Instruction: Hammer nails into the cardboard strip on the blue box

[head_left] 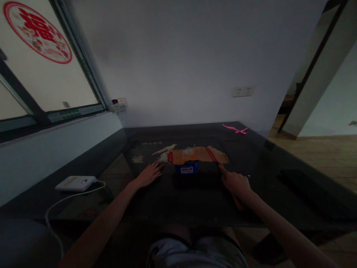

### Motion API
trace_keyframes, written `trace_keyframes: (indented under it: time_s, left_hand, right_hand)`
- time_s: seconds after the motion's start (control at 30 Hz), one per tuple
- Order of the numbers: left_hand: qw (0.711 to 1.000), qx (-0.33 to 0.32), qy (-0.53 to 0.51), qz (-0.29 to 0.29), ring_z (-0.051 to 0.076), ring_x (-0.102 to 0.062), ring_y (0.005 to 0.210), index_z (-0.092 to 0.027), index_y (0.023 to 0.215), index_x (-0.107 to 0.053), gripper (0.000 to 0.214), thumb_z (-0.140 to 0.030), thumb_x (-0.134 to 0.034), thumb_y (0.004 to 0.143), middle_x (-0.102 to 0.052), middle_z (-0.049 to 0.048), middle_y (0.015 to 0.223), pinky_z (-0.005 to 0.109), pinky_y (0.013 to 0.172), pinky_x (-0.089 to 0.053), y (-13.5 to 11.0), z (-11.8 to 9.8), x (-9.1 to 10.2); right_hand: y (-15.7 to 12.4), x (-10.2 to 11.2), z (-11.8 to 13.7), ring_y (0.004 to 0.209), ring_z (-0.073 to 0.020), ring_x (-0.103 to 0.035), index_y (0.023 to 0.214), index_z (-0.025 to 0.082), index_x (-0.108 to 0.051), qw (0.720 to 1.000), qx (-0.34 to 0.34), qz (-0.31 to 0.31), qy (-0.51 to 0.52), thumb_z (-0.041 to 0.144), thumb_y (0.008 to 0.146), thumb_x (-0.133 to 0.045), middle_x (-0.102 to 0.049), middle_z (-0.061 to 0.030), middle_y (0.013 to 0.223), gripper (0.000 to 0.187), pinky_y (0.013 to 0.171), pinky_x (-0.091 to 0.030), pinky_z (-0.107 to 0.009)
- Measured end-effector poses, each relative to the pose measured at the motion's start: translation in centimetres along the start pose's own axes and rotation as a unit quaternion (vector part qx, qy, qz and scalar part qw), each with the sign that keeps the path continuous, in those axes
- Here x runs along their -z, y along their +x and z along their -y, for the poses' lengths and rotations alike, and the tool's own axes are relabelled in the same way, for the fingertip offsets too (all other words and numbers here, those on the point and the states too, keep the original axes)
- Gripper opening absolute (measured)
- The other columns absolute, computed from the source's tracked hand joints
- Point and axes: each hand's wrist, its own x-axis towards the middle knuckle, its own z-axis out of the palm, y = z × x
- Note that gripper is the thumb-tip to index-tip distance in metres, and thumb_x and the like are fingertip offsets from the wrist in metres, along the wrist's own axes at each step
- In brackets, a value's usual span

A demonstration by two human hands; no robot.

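A long tan-orange, speckled strip with rounded ends and red bands (pixel 205 154) lies across the top of a small blue box (pixel 186 168) with a white label. Its exact kind is unclear; a clear, shiny patch shows over its middle. To the left of the box, my left hand (pixel 148 175) rests flat on the dark tabletop, fingers stretched out and holding nothing. My right hand (pixel 237 185) has its index finger extended to the strip's right end, touching or nearly so. The thumb is apart from it, and the other fingers look curled.
A white power bank (pixel 76 183) with a white cable lies at the left. A pink ribbon (pixel 236 129) is at the far right of the black table (pixel 173 134). A dark flat object (pixel 315 191) lies at the right. A wall closes the back.
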Motion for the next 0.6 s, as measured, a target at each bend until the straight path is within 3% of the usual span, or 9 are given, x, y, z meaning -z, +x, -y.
trace_keyframes:
  time_s: [0.3,0.6]
  left_hand:
    - [0.995,-0.100,-0.001,0.023,0.020,-0.012,0.140,-0.021,0.146,-0.013,0.055,-0.040,-0.023,0.095,-0.014,0.0071,0.152,0.041,0.114,-0.012,-2.5,-4.1,0.2]
    - [0.978,-0.193,-0.057,0.047,0.018,-0.012,0.140,-0.024,0.147,-0.004,0.061,-0.025,-0.030,0.092,-0.013,0.0028,0.153,0.040,0.115,-0.011,-5.1,-8.8,2.6]
  right_hand:
    - [0.1,0.0,-0.2,0.085,-0.0301,-0.067,0.142,0.027,-0.034,1.000,0.001,0.002,0.016,0.032,0.091,-0.032,-0.071,-0.0125,0.094,0.051,0.070,-0.049,-0.042]
    - [-0.1,0.3,-0.1,0.085,-0.0301,-0.067,0.141,0.026,-0.037,1.000,0.000,-0.001,0.018,0.032,0.091,-0.034,-0.070,-0.0142,0.096,0.050,0.069,-0.049,-0.040]
